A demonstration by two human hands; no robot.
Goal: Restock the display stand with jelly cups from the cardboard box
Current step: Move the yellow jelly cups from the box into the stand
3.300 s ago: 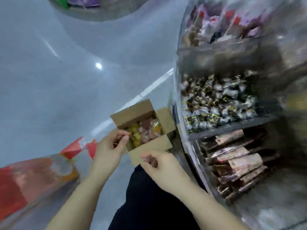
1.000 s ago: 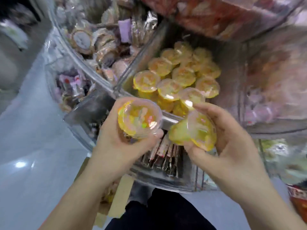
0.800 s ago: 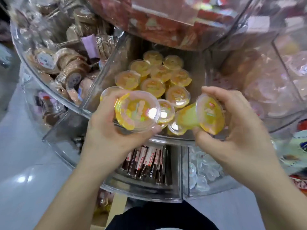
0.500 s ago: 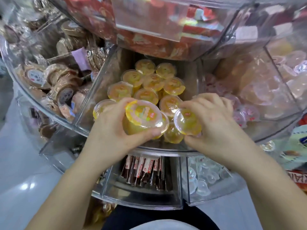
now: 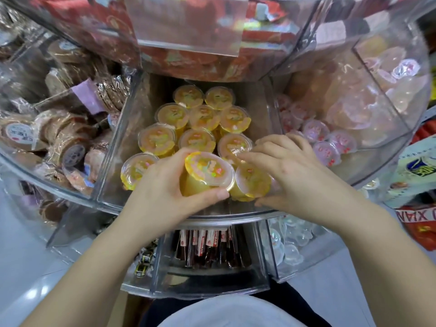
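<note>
My left hand (image 5: 162, 197) grasps a yellow jelly cup (image 5: 207, 173), thumb under its rim, over the front of the display stand's (image 5: 113, 161) middle compartment. My right hand (image 5: 290, 175) cups a second jelly cup (image 5: 251, 181), touching the first on its right. Beyond both grips, more yellow cups (image 5: 198, 128) fill the compartment.

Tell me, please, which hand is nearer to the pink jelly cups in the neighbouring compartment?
Right. The right hand sits beside the pink jelly cups, across the divider; the left hand is farther off, holding a yellow jelly cup.
</note>
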